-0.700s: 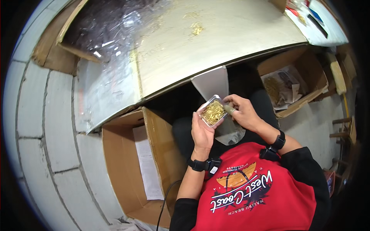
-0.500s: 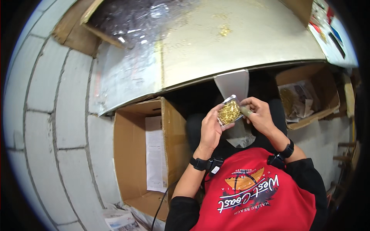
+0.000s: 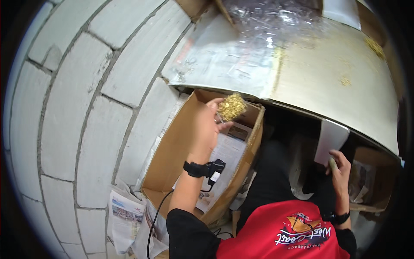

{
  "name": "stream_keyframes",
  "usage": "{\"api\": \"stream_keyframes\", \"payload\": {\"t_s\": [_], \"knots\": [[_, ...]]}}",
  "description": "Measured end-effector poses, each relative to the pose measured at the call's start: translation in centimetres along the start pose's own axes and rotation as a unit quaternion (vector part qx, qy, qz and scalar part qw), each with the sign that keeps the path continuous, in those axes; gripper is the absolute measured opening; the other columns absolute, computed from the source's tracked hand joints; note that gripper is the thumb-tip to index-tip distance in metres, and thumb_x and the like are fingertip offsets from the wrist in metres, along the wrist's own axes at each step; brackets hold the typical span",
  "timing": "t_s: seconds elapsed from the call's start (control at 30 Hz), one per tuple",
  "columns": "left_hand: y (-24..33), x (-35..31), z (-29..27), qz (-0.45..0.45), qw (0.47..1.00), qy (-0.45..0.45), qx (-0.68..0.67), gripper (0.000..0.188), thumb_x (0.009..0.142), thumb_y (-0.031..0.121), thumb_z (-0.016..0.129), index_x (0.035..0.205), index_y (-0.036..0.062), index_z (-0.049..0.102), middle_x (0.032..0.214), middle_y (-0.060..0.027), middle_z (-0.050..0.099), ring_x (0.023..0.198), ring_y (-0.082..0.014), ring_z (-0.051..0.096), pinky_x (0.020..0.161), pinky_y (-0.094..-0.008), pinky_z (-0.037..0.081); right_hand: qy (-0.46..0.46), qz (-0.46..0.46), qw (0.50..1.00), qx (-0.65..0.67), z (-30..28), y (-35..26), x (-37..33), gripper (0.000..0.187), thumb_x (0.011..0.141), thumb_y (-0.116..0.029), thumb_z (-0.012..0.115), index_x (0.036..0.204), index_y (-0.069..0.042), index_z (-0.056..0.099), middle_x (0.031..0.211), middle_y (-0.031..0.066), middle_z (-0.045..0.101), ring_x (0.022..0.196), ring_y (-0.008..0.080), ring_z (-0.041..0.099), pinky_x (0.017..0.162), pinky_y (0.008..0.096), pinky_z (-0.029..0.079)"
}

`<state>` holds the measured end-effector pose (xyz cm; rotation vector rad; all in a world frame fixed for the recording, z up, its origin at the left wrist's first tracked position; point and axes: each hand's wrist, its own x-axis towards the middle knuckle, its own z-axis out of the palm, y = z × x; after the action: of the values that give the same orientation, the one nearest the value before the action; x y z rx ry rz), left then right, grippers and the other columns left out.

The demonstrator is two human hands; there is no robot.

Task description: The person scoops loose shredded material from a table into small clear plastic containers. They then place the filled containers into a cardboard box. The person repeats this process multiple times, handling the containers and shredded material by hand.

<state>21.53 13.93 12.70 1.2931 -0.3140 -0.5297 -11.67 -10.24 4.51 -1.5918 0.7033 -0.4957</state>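
Observation:
My left hand (image 3: pixel 208 126), partly blurred, grips a small clear plastic box of gold-coloured metal pieces (image 3: pixel 233 107). It is over the far end of a tall cardboard box (image 3: pixel 168 162), whose inside holds printed paper sheets (image 3: pixel 227 151). On the right, my right hand (image 3: pixel 340 169) has loosely curved fingers and no visible object in them. A greenish cover sits on one of its digits. Its fingertips are by the lower end of a pale chute-like panel (image 3: pixel 331 139) that hangs from the table edge; I cannot tell whether they touch.
The table (image 3: pixel 319 93) carries a heap of clear plastic cases (image 3: pixel 276 21) and scattered gold pieces (image 3: pixel 345 81). A second cardboard box (image 3: pixel 379 181) stands under the table at right. Crumpled newspaper (image 3: pixel 127 218) lies left of the tall box, near a black cable (image 3: pixel 152 224). A block wall (image 3: pixel 82 125) borders the left.
My view has swung left. My left hand has carried the filled plastic box from before my lap to over the cardboard box. My right hand has let go of it.

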Motion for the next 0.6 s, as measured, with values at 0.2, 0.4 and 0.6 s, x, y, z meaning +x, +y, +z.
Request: {"api": "stream_keyframes", "payload": {"t_s": [0.2, 0.4, 0.6], "knots": [[-7.4, 4.4, -12.0, -0.065, 0.989, 0.133, -0.015, 0.028, 0.098, 0.020, 0.044, 0.117, 0.0035, 0.055, 0.107, -0.0108, 0.061, 0.090, -0.0203, 0.064, 0.067, -0.0348, 0.058, 0.006, 0.047, 0.994, -0.095, -0.6, 0.6, 0.4, 0.021, 0.090, 0.000, 0.047, 0.109, 0.005, 0.055, 0.074, 0.0042, 0.056, 0.060, 0.0080, 0.051, 0.051, 0.0197, 0.041], [-20.6, 4.2, -14.3, -0.241, 0.951, 0.194, -0.019, 0.029, 0.093, 0.021, 0.051, 0.117, 0.0078, 0.059, 0.101, -0.0061, 0.064, 0.082, -0.0194, 0.064, 0.066, -0.0345, 0.053, -0.047, 0.006, 0.962, -0.267, 3.3, -0.8, 1.1, 0.023, 0.081, 0.006, 0.053, 0.104, 0.003, 0.058, 0.076, 0.0106, 0.060, 0.063, 0.0178, 0.057, 0.060, 0.0287, 0.045], [-27.7, 3.2, -12.4, -0.316, 0.940, 0.123, -0.031, 0.027, 0.091, 0.017, 0.055, 0.116, 0.0082, 0.059, 0.096, -0.0039, 0.064, 0.076, -0.0146, 0.062, 0.061, -0.0285, 0.052, -0.151, -0.090, 0.906, -0.384, 6.6, -2.9, 2.8, 0.026, 0.072, 0.005, 0.059, 0.098, 0.001, 0.058, 0.076, 0.0187, 0.057, 0.069, 0.0371, 0.057, 0.061, 0.0392, 0.045]]}}
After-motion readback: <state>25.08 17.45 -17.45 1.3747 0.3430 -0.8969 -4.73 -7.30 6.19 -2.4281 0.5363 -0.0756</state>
